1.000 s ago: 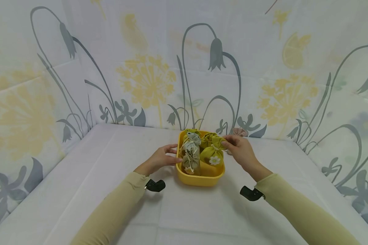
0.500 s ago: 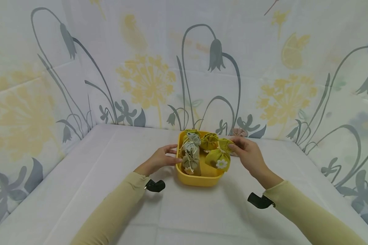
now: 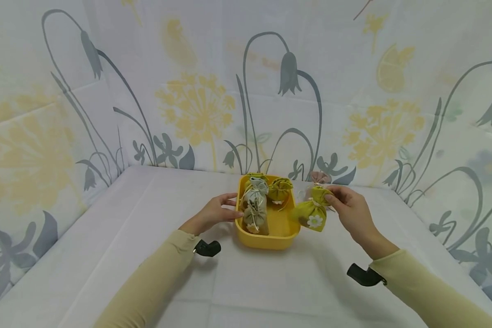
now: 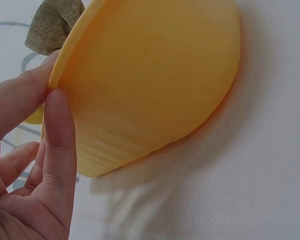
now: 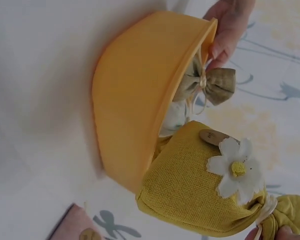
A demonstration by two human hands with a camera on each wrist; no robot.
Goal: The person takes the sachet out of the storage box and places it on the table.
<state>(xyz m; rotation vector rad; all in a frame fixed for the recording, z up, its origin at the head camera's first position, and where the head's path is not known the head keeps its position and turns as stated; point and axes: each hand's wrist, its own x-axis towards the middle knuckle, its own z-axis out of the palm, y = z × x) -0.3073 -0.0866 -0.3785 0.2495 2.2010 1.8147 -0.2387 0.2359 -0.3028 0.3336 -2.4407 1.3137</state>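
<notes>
The place looks like a small staged booth set up for recording handwork, not a lived-in room. A white cloth covers the counter (image 3: pixel 147 237), its fold creases showing. Printed fabric (image 3: pixel 197 91) hangs as walls on three sides, patterned with grey bellflowers and yellow dandelion heads, and it too shows fold lines. The only goods are a yellow plastic basket (image 3: pixel 266 239) of little burlap sachets (image 3: pixel 255 207) with daisy trims, and black camera mounts (image 3: pixel 207 248) sit at the person's wrists.
</notes>
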